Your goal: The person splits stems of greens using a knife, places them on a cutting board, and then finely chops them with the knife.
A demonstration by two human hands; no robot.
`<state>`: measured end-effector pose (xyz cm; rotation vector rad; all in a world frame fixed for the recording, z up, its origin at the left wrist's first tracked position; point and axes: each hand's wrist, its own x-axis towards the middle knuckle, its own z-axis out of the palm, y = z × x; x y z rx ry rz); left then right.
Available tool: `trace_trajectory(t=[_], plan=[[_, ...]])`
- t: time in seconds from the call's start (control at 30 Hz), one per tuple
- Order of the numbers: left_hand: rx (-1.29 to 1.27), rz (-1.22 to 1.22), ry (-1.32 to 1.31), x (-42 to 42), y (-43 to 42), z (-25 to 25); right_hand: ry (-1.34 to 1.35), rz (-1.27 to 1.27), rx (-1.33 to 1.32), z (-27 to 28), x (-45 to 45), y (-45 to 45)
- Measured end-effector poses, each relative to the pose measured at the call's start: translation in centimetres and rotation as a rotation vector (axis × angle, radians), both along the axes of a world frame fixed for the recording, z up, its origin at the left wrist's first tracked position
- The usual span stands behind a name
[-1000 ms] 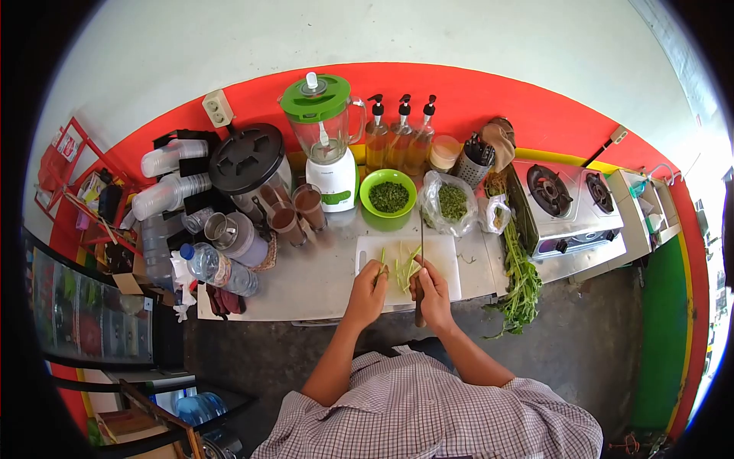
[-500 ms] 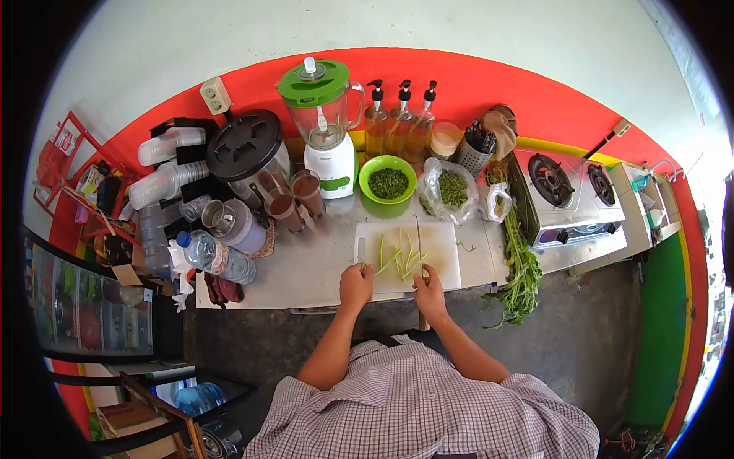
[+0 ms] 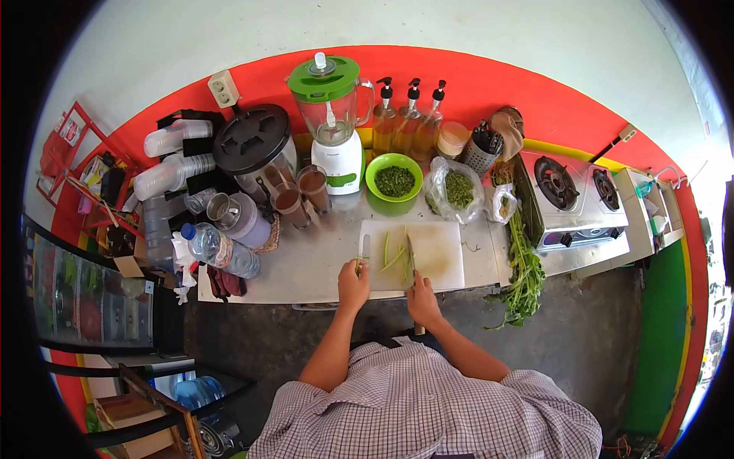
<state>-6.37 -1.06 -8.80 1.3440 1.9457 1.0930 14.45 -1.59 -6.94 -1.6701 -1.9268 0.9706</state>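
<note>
My left hand (image 3: 354, 284) is closed at the left edge of the white cutting board (image 3: 443, 243), with bits of green stalk showing at its fingertips. In my right hand (image 3: 423, 302) is a knife (image 3: 412, 252), its blade pointing away from me over the board and its wooden handle reaching back toward my body. Several thin green stalks (image 3: 394, 258) lie on the board, left of the blade and close against it. The right half of the board has a brownish stain.
Behind the board stand a green bowl of chopped greens (image 3: 394, 182), a plastic bag of greens (image 3: 456, 191) and a blender (image 3: 334, 145). Leafy stalks (image 3: 523, 268) hang over the counter edge beside the gas stove (image 3: 573, 199). Cups of brown drink (image 3: 290, 205) and a water bottle (image 3: 222, 249) are left.
The knife and my right hand have shifted left and nearer to me, and the blade now tilts. Fewer stalks lie on the board. Green bits show more clearly at my left fingertips.
</note>
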Motion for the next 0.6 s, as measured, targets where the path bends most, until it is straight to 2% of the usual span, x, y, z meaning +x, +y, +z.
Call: trace_trajectory(t=[0.07,0.13,0.17,0.23,0.43,0.6], plan=[[-0.031,0.062,0.018,0.0,0.1,0.4,0.034,0.047,0.015,-0.3,-0.3,0.1],[0.094,0.15,0.196,0.0,0.2,-0.1,0.07,0.094,0.03,0.0,-0.4,0.3],[0.095,0.151,0.196,0.0,0.1,-0.2,0.095,0.108,0.042,0.2,-0.3,0.4],[0.022,0.082,0.182,-0.1,0.2,-0.3,0.12,0.121,0.06,0.5,0.0,0.6],[-0.036,0.049,0.237,-0.1,0.9,0.1,0.202,-0.055,0.08,-1.0,1.8,0.5],[0.058,-0.045,0.143,1.0,1.9,0.2,0.182,-0.01,0.15,-0.2,2.1,0.3]])
